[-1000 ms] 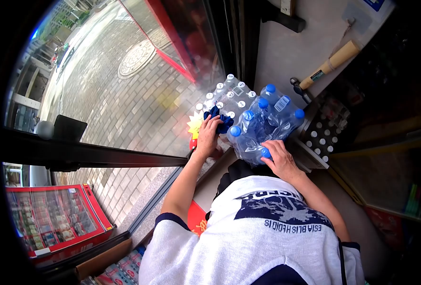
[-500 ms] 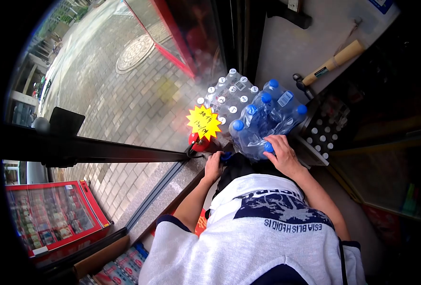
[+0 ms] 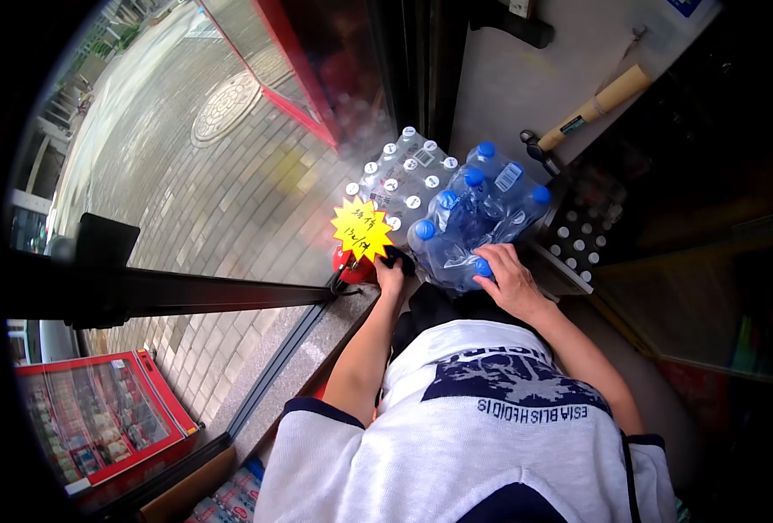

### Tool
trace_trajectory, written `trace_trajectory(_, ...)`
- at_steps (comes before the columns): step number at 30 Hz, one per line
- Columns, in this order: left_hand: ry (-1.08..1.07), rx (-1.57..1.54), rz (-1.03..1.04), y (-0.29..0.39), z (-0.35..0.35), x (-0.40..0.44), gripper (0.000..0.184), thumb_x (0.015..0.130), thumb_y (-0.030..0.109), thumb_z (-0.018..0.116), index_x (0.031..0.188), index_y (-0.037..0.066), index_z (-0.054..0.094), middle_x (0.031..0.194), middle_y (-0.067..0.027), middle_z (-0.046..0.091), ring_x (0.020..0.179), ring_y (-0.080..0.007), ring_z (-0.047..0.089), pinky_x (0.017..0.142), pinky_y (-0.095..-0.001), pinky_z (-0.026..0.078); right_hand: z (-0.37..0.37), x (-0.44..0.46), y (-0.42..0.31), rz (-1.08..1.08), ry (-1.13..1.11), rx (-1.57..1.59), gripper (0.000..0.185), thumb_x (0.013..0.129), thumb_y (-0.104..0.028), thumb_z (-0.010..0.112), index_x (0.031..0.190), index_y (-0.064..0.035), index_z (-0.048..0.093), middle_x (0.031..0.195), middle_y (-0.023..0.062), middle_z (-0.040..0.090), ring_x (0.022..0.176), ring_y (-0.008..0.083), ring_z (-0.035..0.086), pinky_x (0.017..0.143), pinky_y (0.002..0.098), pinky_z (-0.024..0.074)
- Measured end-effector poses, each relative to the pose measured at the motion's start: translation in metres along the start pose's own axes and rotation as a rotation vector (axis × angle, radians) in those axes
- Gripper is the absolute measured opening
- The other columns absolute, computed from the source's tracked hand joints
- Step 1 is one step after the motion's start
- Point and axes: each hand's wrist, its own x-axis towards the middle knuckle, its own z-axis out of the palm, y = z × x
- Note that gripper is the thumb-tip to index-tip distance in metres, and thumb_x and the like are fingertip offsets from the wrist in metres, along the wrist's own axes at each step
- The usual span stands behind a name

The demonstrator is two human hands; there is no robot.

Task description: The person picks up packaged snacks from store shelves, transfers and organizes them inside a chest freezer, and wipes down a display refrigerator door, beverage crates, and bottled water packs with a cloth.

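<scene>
My right hand [image 3: 513,283] curls its thumb and fingers around the blue cap [image 3: 483,267] of the nearest bottle in a shrink-wrapped pack of large water bottles [image 3: 469,222]. The pack stands in front of me. My left hand [image 3: 391,275] is closed just below a yellow starburst price sign [image 3: 361,228]. A small dark thing [image 3: 394,257] shows at its fingertips, too unclear to name. Beside that hand is a red rounded object [image 3: 352,264], partly behind the sign. Another wrapped pack of white-capped bottles [image 3: 413,179] stands behind the sign.
A dark door frame bar [image 3: 203,292] crosses on the left, with a stone sill [image 3: 317,349] below. Outside stands a red display freezer [image 3: 108,418]. More white-capped bottles [image 3: 578,248] sit at the right. A wooden-handled tool [image 3: 596,106] lies beyond the packs.
My left hand has moved forward and up toward the price sign; the blue thing near it no longer shows. My right hand stays at the bottle cap. The view has shifted slightly.
</scene>
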Motion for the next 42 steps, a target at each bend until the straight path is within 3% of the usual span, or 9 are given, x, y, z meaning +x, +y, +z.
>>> trace_trajectory(5, -0.346, -0.395, -0.132, 0.064, -0.037, -0.082, 0.032, 0.085, 0.018, 0.058, 0.112, 0.003, 0.046, 0.099, -0.008, 0.056, 0.088, -0.0184, 0.055, 0.075, -0.0294, 0.047, 0.001, -0.003, 0.003, -0.016, 0.027, 0.006, 0.048, 0.073, -0.01, 0.068, 0.115, 0.0004, 0.047, 0.112, 0.014, 0.051, 0.105, 0.0315, 0.047, 0.088, 0.0372, 0.0429)
trace_trajectory(12, -0.234, -0.324, 0.502, 0.164, -0.073, -0.142, 0.029, 0.09, 0.014, 0.05, 0.117, 0.002, 0.048, 0.109, -0.0057, 0.053, 0.1, -0.0131, 0.05, 0.09, -0.0265, 0.038, -0.013, -0.002, -0.016, -0.049, 0.066, 0.006, 0.07, 0.073, -0.025, 0.071, 0.13, 0.0005, 0.039, 0.125, 0.0175, 0.04, 0.112, 0.0316, 0.04, 0.098, 0.0399, 0.0335)
trace_trajectory(17, -0.357, -0.033, 0.882, 0.221, -0.033, -0.161, 0.044, 0.08, 0.006, 0.062, 0.119, 0.001, 0.044, 0.11, -0.0097, 0.05, 0.097, -0.0156, 0.05, 0.086, -0.0282, 0.041, -0.012, 0.015, -0.028, 0.032, 0.055, 0.703, 0.068, 0.087, -0.037, 0.057, 0.135, 0.0015, 0.029, 0.133, 0.0189, 0.035, 0.123, 0.0306, 0.034, 0.103, 0.0373, 0.0276)
trace_trajectory(21, -0.699, -0.145, 0.738, 0.258, -0.018, -0.172, 0.055, 0.078, 0.01, 0.064, 0.128, 0.003, 0.044, 0.109, -0.0149, 0.056, 0.094, -0.0231, 0.056, 0.081, -0.0328, 0.044, -0.028, 0.028, -0.011, 0.328, 0.187, 1.126, 0.061, 0.086, -0.031, 0.058, 0.13, 0.0014, 0.033, 0.122, 0.0154, 0.044, 0.117, 0.0241, 0.041, 0.1, 0.0333, 0.0304)
trace_trajectory(24, -0.322, 0.409, 1.135, 0.271, 0.003, -0.14, 0.063, 0.076, 0.018, 0.068, 0.131, 0.005, 0.04, 0.116, -0.017, 0.053, 0.106, -0.0322, 0.05, 0.093, -0.04, 0.036, -0.051, 0.053, 0.004, 0.249, 0.43, 0.648, 0.064, 0.081, -0.022, 0.06, 0.133, 0.0005, 0.028, 0.123, 0.0194, 0.043, 0.116, 0.0296, 0.043, 0.1, 0.0358, 0.0317)
trace_trajectory(26, -0.283, 0.742, 1.188, 0.264, 0.026, -0.136, 0.069, 0.077, 0.04, 0.063, 0.133, 0.009, 0.038, 0.137, -0.0182, 0.034, 0.126, -0.0384, 0.028, 0.101, -0.0509, 0.022, -0.067, 0.086, 0.007, 0.075, 0.577, 0.314, 0.07, 0.077, -0.015, 0.062, 0.135, -0.0011, 0.024, 0.125, 0.0241, 0.039, 0.115, 0.0367, 0.042, 0.099, 0.04, 0.0343)
trace_trajectory(28, -0.316, 1.025, 1.181, 0.245, 0.047, -0.127, 0.072, 0.079, 0.058, 0.051, 0.134, 0.012, 0.038, 0.144, -0.0174, 0.022, 0.135, -0.0379, 0.012, 0.105, -0.0564, 0.009, -0.069, 0.108, 0.025, 0.029, 0.421, 0.021, 0.065, 0.074, -0.013, 0.064, 0.132, -0.0098, 0.034, 0.127, 0.0184, 0.038, 0.116, 0.0363, 0.041, 0.096, 0.0419, 0.0372)
trace_trajectory(31, -0.279, 1.209, 1.133, 0.239, 0.052, -0.125, 0.068, 0.081, 0.052, 0.053, 0.137, 0.017, 0.036, 0.148, -0.0106, 0.019, 0.136, -0.0349, 0.014, 0.106, -0.056, 0.009, -0.039, 0.107, 0.067, 0.031, 0.084, -0.483, 0.057, 0.07, -0.01, 0.066, 0.124, -0.0148, 0.047, 0.131, 0.0105, 0.038, 0.12, 0.0331, 0.035, 0.093, 0.0456, 0.0386)
trace_trajectory(42, -0.246, 1.19, 1.124, 0.242, 0.053, -0.126, 0.065, 0.083, 0.048, 0.053, 0.138, 0.021, 0.034, 0.149, -0.0066, 0.016, 0.135, -0.0333, 0.017, 0.106, -0.0539, 0.012, -0.028, 0.007, 0.073, 0.057, 0.234, -0.434, 0.044, 0.074, 0.001, 0.053, 0.117, -0.0088, 0.057, 0.134, 0.0107, 0.04, 0.123, 0.0366, 0.035, 0.092, 0.0497, 0.0379)
